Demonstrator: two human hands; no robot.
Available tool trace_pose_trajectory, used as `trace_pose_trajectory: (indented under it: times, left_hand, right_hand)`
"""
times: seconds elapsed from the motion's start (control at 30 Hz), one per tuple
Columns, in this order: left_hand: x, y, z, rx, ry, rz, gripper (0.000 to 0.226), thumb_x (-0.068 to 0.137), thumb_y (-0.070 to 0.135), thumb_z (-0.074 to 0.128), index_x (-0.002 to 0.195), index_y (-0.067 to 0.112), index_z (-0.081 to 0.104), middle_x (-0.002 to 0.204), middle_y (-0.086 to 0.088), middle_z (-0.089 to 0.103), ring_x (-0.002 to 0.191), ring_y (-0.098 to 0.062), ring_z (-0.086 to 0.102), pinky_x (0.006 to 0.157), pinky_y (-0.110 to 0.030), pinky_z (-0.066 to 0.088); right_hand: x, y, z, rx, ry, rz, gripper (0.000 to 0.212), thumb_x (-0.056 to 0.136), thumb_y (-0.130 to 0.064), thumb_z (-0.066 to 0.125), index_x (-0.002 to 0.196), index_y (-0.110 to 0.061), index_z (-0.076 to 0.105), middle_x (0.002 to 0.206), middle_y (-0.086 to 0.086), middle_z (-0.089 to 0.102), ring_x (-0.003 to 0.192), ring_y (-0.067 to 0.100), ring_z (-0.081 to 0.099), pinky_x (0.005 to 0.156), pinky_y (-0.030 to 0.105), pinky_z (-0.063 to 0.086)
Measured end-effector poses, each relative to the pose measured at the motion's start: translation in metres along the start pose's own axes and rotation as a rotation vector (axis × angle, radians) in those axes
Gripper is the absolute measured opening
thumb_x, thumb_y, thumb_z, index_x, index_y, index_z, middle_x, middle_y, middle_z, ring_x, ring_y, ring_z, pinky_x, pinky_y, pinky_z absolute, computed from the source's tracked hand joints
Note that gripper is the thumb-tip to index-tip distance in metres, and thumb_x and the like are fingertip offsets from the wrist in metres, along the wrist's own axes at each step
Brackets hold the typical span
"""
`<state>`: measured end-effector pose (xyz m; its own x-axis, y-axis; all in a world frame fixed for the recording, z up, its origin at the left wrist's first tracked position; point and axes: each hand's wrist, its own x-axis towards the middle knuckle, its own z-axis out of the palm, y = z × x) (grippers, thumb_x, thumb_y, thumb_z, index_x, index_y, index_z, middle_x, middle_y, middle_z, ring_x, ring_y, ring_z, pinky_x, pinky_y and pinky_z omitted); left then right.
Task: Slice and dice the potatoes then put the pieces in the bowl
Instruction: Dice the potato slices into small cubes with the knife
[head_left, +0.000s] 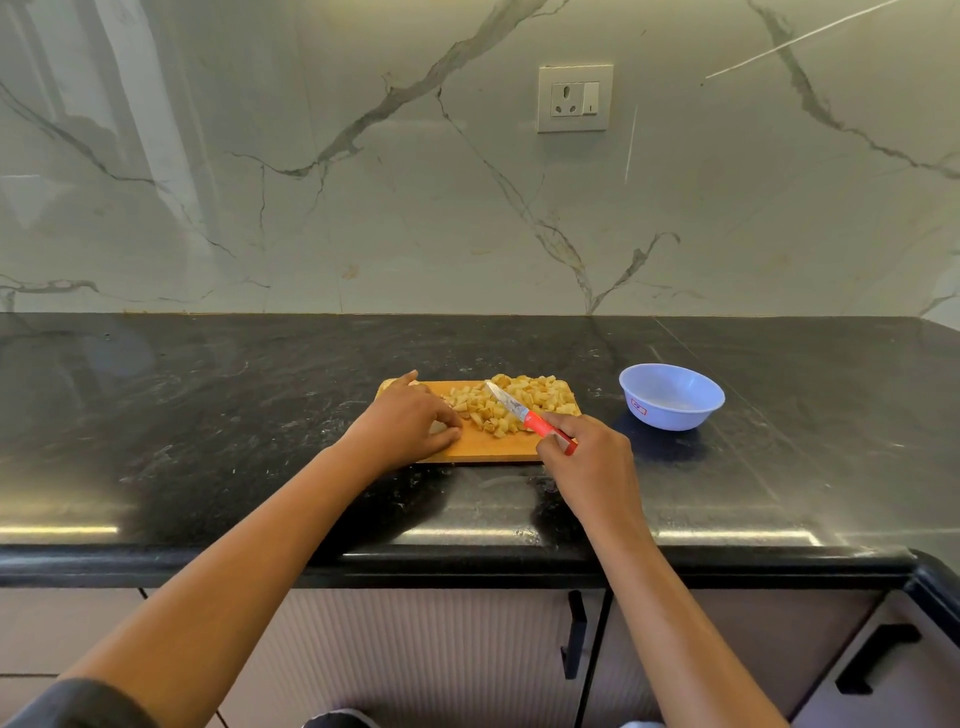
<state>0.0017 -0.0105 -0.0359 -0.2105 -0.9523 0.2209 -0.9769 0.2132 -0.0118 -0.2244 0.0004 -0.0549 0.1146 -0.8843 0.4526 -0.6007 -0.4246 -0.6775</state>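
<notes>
**Diced potato** (511, 402): a loose heap of small pale-yellow cubes on the middle and far right of the cutting board (488, 451). By my judgement the cubes are light and firm, with wet cut faces that are likely slick. Pinched one at a time, they will roll and scatter. Take them in bulk — cup a handful, or sweep them along the blade.

**Pale chunk** (436, 427): on the near left of the board, mostly hidden. It is probably potato not yet diced, firm and inclined to slide, so pin it from above with your fingertips tucked back.

**Left hand** (405, 421): your fingers are bent with the tips down over that chunk and the thumb on its near side, gripping it against the board.

**Knife** (522, 414): small, with a red handle. The blade is over the heap with its tip pointing far-left.

**Right hand** (587, 462): wrapped round the red handle at the board's near right corner.

**Bowl** (670, 418): light blue, on the counter (234, 415) to the right of the board and not touching it. No pieces show inside — the transfer is not yet begun. It looks light and may skate on the polished stone.
</notes>
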Motion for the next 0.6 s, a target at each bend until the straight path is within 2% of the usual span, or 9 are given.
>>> trace_pose_trajectory:
  times: [0.17,0.27,0.37,0.43,0.5,0.6]
  left_hand:
    - [-0.007,-0.005,-0.013,0.124,0.032,0.015,0.038,0.090,0.055,0.051,0.122,0.036,0.061,0.127,0.013,0.061,0.124,-0.010,0.047,0.118,-0.038,0.010]
    - [-0.012,-0.011,-0.015,0.141,-0.027,0.031,0.038,0.090,0.057,0.049,0.120,0.038,0.062,0.128,0.018,0.058,0.125,-0.009,0.044,0.117,-0.037,0.012]
    - [-0.010,-0.015,-0.014,0.001,-0.070,0.086,0.033,0.093,0.048,0.051,0.123,0.037,0.061,0.129,0.020,0.057,0.124,-0.007,0.044,0.114,-0.033,0.018]
    - [-0.004,-0.017,-0.017,-0.038,-0.084,0.119,0.029,0.094,0.041,0.053,0.121,0.036,0.062,0.127,0.018,0.059,0.118,-0.007,0.047,0.109,-0.031,0.029]
    - [0.005,-0.018,-0.022,0.002,-0.129,0.141,0.027,0.095,0.034,0.054,0.121,0.035,0.062,0.126,0.016,0.059,0.113,-0.007,0.047,0.101,-0.031,0.036]
    - [0.019,-0.017,-0.032,0.155,-0.212,0.218,0.026,0.096,0.032,0.052,0.120,0.038,0.062,0.125,0.017,0.058,0.107,-0.006,0.045,0.091,-0.023,0.035]
  right_hand:
    - [0.001,0.000,-0.001,0.028,0.026,0.021,0.034,0.089,-0.020,0.059,0.123,-0.019,0.064,0.097,-0.001,0.067,0.077,0.008,0.053,0.068,0.018,0.039]
    - [0.001,0.000,-0.001,0.038,0.019,0.023,0.033,0.089,-0.020,0.059,0.122,-0.019,0.064,0.095,-0.002,0.067,0.077,0.009,0.055,0.069,0.020,0.043]
    - [0.001,0.000,-0.001,0.050,0.013,0.029,0.033,0.089,-0.020,0.060,0.122,-0.019,0.064,0.093,-0.003,0.067,0.076,0.010,0.057,0.068,0.021,0.046]
    - [0.001,-0.001,-0.001,0.057,0.011,0.031,0.033,0.089,-0.020,0.059,0.122,-0.018,0.064,0.095,-0.002,0.068,0.077,0.011,0.057,0.069,0.023,0.047]
    - [0.001,-0.001,-0.001,0.061,0.009,0.032,0.033,0.089,-0.020,0.059,0.122,-0.019,0.065,0.095,-0.002,0.068,0.077,0.010,0.057,0.069,0.022,0.046]
    - [0.001,0.000,-0.002,0.059,0.006,0.033,0.034,0.089,-0.020,0.060,0.122,-0.019,0.065,0.094,-0.002,0.068,0.077,0.010,0.057,0.069,0.021,0.045]
